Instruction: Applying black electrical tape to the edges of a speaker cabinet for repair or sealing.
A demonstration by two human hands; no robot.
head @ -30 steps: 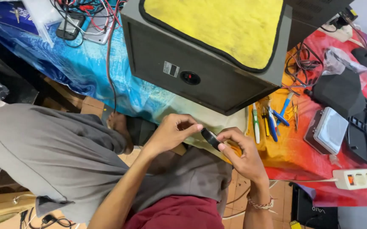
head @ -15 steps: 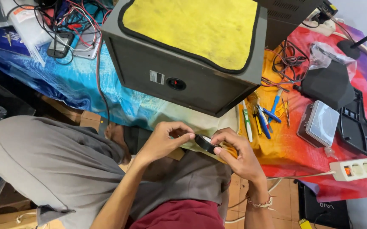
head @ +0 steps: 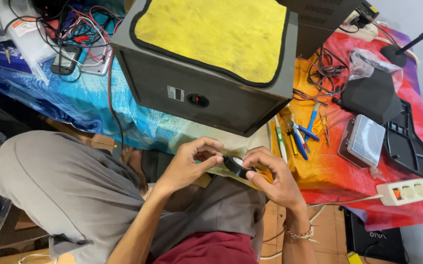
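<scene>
Roll of black electrical tape (head: 236, 165): held between both hands above the person's lap, at the near edge of the table. Right hand (head: 275, 178): closed on the roll, thumb and fingers clasped around its far side, a beaded bracelet (head: 298, 231) at the wrist. Left hand (head: 192, 161): fingertips pinched at the roll's near face, touching it; whether a loose tape end sits between them cannot be told. Below the hands: grey trousers (head: 74, 190) over bent knees, dark red garment (head: 211, 247) at the bottom edge. Directly beyond the hands: dark speaker cabinet (head: 211, 98) standing on the table, a yellow cloth with black edging (head: 211, 34) spread across its top. Table covering: printed cloth (head: 329, 171), blue at the left, orange and red at the right. Just right of the cabinet: a cluster of small hand tools (head: 299, 134), including blue-handled pieces and a white-and-green pen-shaped item. Further right: small grey case with a clear lid (head: 363, 142), black moulded plastic parts (head: 392, 117), tangle of dark cables (head: 324, 68). Near right edge: white power strip with an orange switch (head: 409, 189). Far left of the table: red and black wires (head: 74, 29) around a small dark device.
</scene>
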